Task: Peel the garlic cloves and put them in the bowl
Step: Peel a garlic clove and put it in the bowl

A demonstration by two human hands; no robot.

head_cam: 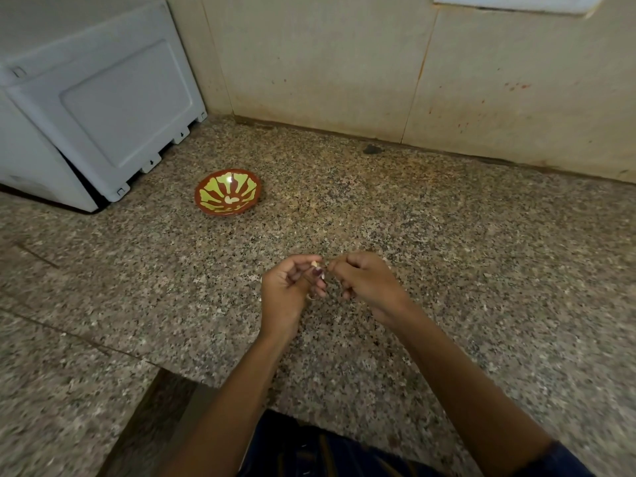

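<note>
Both hands were up over the speckled granite worktop point(447, 242), near its front edge, approx. centre of view. Left hand point(287, 290) had its fingers curled in, pinching a small garlic clove point(315, 263) between thumb & fingertips; the pale end of the clove showed at the top of the grip, w/ a purplish bit of skin point(319, 271) just below it. Right hand point(366, 285) was curled too, fingertips brought in against the clove from the other side, so both hands met at it. Can't tell exactly which right fingers touched it, too small & partly hidden.

The bowl point(228, 191) sat on the worktop well apart from the hands, farther back & to the left. Reddish-brown w/ yellow-green petal shapes inside, upright. One or two pale peeled cloves point(231, 200) lay in its bottom.

Left of the bowl, a white box-shaped appliance point(103, 105) stood on the worktop in the back-left corner, its near corner close to the bowl but not touching. Beige tiled wall point(378, 63) ran along the back, w/ some reddish specks on the right-hand tile. A small dark spot point(372, 150) lay on the worktop near the wall's foot.

Bottom of view: both forearms, a dark sleeve point(557, 459) on the right arm, dark clothing btw them.
</note>
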